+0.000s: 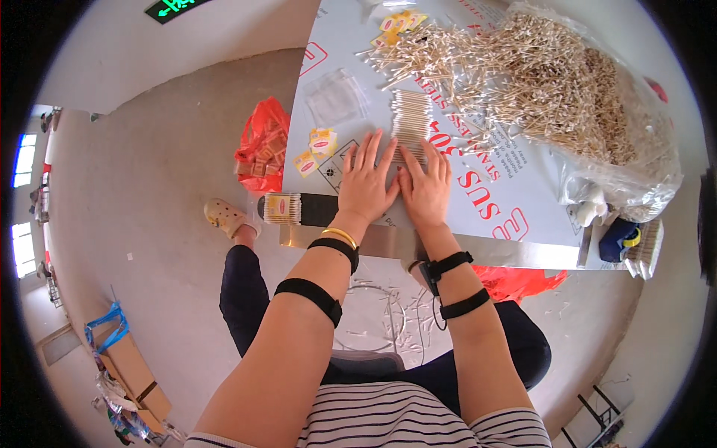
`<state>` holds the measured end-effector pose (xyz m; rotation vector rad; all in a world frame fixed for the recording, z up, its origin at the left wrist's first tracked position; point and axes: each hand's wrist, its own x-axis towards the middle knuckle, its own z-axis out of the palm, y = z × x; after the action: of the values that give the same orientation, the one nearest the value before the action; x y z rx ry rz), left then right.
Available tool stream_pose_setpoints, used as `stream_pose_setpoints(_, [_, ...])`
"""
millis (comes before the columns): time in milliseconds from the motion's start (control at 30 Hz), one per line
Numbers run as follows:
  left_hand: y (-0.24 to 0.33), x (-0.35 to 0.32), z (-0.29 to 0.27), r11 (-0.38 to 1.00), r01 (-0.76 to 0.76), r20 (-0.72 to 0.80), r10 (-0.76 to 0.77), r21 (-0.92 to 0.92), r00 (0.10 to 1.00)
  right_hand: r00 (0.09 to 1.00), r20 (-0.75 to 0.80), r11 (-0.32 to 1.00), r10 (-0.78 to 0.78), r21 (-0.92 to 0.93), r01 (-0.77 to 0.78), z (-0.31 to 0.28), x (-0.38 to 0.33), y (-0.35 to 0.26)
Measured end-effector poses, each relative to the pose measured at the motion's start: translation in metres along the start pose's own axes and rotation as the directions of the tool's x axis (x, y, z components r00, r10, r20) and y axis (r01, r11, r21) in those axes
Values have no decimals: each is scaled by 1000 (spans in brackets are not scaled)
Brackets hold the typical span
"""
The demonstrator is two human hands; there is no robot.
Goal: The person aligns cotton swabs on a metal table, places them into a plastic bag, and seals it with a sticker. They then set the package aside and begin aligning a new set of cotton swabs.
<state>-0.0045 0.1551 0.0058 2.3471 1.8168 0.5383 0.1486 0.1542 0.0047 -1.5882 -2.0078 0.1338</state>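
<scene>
A neat row of cotton swabs [412, 116], laid side by side, lies on the film-covered steel table [388, 60]. My left hand [365, 183] rests flat at its near left edge with fingers stretched out. Over the row's near end lies my right hand [426, 187], its fingers extended and fingertips on the swabs. Both thumbs almost meet between the hands. What lies under the palms is hidden. A big loose heap of cotton swabs [545, 82] spreads across the far right, partly inside a clear plastic bag [650, 175].
Clear bags [336, 98] and yellow-and-white labels [323, 142] lie left of the row. A filled swab pack [282, 209] sits on a black strip [319, 210] at the near left edge. A red bag [261, 149] of packs hangs beside the table. A blue-and-yellow object [621, 240] stands near right.
</scene>
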Motion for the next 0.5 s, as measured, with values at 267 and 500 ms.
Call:
stream_pose_setpoints(267, [-1, -1, 1, 1000, 0, -17, 0, -11, 1000, 1000, -13, 1000, 0, 15, 0, 0, 0, 0])
stream_pose_setpoints(500, [-3, -2, -2, 999, 10, -21, -11, -33, 1000, 998, -22, 997, 51, 56, -50, 1, 11, -2])
